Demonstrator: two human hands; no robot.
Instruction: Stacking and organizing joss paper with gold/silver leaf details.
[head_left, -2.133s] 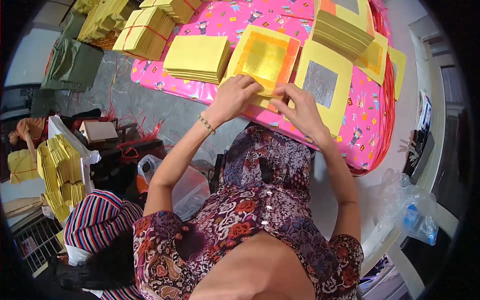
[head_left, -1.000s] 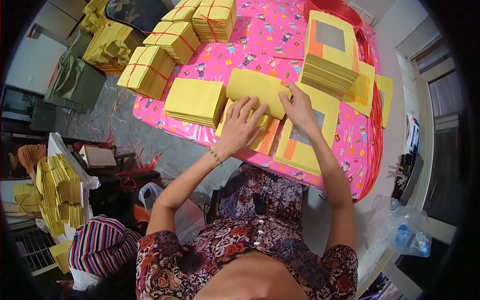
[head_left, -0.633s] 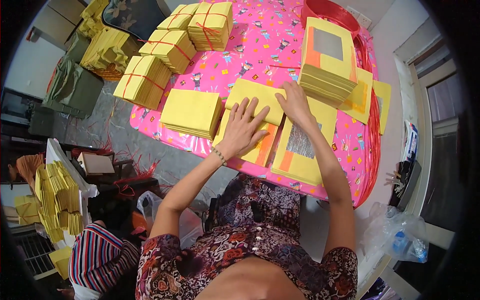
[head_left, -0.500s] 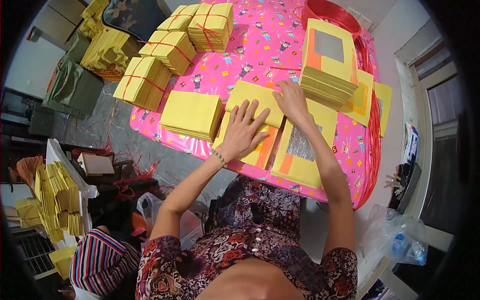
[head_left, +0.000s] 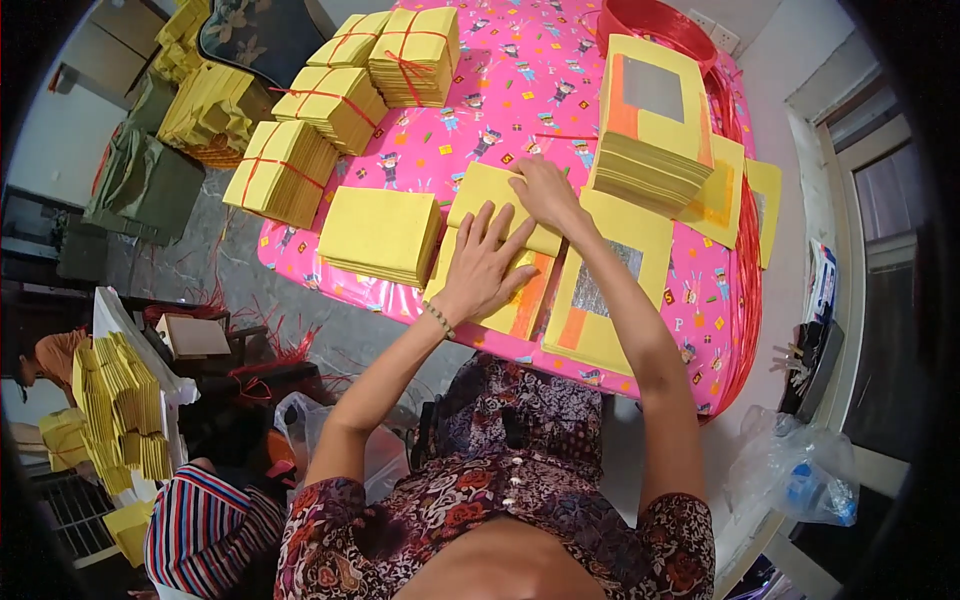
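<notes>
Resting flat with its fingers spread and nothing grasped, the left hand [head_left: 478,270] presses on a yellow paper piece [head_left: 477,188] whose upper part is folded over. The right hand [head_left: 547,193] touches the upper right of that folded part, its fingers bent; whether it pinches the paper cannot be told. The piece lies near the front edge of the table, and its lower part, edged in orange, shows beneath the left hand. Just beside it on the left sits a low pile of folded yellow pieces [head_left: 378,220]; on the right, partly behind the right forearm, lie flat yellow sheets [head_left: 590,335] with a silver square and an orange strip. Beyond these stands a tall yellow stack [head_left: 650,150], with more sheets to its right. At the table's far left are four bundles [head_left: 275,170] tied with red string. A pink patterned cover [head_left: 420,150] is spread under everything, red strands [head_left: 740,345] hang along its right edge, and a red basin [head_left: 650,20] stands at the back. Down at the lower left is a person in a striped hood or cap [head_left: 200,530], near stacked yellow paper [head_left: 120,400].
</notes>
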